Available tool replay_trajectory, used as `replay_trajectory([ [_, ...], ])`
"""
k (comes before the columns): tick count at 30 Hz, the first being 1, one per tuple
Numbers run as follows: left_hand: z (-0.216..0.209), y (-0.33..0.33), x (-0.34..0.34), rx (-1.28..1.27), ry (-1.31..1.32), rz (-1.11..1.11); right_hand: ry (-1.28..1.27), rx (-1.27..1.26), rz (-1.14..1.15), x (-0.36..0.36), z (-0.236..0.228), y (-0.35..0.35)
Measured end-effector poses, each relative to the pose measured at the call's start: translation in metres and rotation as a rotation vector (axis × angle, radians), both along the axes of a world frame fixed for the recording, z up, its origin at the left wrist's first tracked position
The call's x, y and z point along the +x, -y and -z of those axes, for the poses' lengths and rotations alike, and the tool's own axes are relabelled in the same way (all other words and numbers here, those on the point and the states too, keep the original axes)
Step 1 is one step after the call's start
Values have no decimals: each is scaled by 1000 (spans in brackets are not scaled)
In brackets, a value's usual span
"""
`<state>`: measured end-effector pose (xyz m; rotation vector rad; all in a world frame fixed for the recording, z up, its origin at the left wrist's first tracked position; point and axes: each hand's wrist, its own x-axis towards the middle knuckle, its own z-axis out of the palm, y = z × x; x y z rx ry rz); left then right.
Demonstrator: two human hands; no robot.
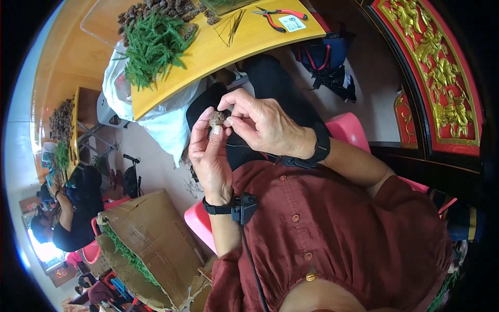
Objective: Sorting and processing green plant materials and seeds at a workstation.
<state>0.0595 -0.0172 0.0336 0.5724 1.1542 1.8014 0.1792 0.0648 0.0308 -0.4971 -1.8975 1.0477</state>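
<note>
Head view: both hands, left (210,156) and right (265,125), pinch a small brown cone (217,119) in closed fingers; looks light, brittle, best held by its sides

Rough brown pine cone (217,118) is sitting against glossy yellow wooden table (218,49); matt creased cardboard box (150,236) is showing near left, crinkly white plastic bag (166,122) hanging.

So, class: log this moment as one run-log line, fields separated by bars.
left hand: holds small brown cone | right hand: fingers pinch same cone | table: green sprigs, red pliers
</note>
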Motion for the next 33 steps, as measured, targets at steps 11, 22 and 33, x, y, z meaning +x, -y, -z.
replay_trajectory([
  [11,6,0,2,-4,-142,-66,-4,-27,2,-1,9,-2],
  [22,12,-3,9,44,-246,-80,16,-49,55,2,7,2],
  [33,14,-4,4,64,-29,-28,-23,-49,64,-1,11,4],
])
